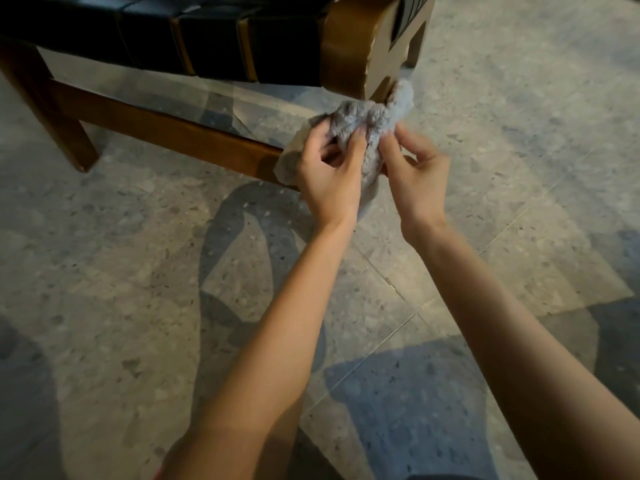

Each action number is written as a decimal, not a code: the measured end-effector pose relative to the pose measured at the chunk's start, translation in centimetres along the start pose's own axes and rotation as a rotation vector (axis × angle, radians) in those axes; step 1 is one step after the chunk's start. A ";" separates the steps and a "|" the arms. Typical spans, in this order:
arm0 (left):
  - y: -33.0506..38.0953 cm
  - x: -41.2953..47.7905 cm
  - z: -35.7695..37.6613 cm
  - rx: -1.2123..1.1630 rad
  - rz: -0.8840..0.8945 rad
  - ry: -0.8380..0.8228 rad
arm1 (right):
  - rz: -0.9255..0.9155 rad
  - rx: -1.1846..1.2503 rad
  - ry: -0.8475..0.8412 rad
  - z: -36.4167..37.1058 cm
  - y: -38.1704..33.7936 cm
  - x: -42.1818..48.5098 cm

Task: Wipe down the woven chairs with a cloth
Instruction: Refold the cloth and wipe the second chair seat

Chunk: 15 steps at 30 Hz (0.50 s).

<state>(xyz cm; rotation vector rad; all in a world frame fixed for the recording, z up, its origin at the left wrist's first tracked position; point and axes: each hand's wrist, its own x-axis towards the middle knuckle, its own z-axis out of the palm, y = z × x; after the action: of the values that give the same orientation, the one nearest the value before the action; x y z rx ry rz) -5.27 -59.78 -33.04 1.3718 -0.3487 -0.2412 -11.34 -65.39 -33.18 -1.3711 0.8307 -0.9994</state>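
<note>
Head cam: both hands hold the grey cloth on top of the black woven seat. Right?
Not quite. The left hand and right hand do hold the grey cloth, but it is not on top of the black woven seat. It is bunched up below seat level, at the chair's wooden corner. The head view shows this.

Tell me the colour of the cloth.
The cloth is pale grey and fluffy; the head view shows it best.

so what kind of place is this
Probably an indoor lounge or seating area: speckled tiled floor, a low wooden chair with black woven straps, a grey cloth held beside it.
</note>
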 end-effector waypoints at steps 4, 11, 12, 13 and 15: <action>-3.7 -1.8 -1.9 0.127 -0.060 -0.003 | 0.142 -0.039 -0.035 -0.4 4.1 -1.9; -8.1 -4.5 -5.3 0.488 -0.310 -0.074 | 0.369 -0.212 -0.139 -1.3 8.7 -5.0; -8.5 -4.7 -5.6 0.520 -0.358 -0.098 | 0.406 -0.253 -0.172 -1.5 9.2 -5.3; -8.8 -4.8 -5.8 0.536 -0.396 -0.120 | 0.445 -0.268 -0.197 -1.7 9.7 -5.5; -8.8 -4.7 -5.7 0.568 -0.428 -0.151 | 0.515 -0.217 -0.215 -2.1 9.8 -5.7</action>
<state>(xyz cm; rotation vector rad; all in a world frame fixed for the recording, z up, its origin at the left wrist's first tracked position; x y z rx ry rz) -7.14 -54.52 -43.07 1.9928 -0.2526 -0.6381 -14.58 -61.51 -43.53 -1.3201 1.0783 -0.3652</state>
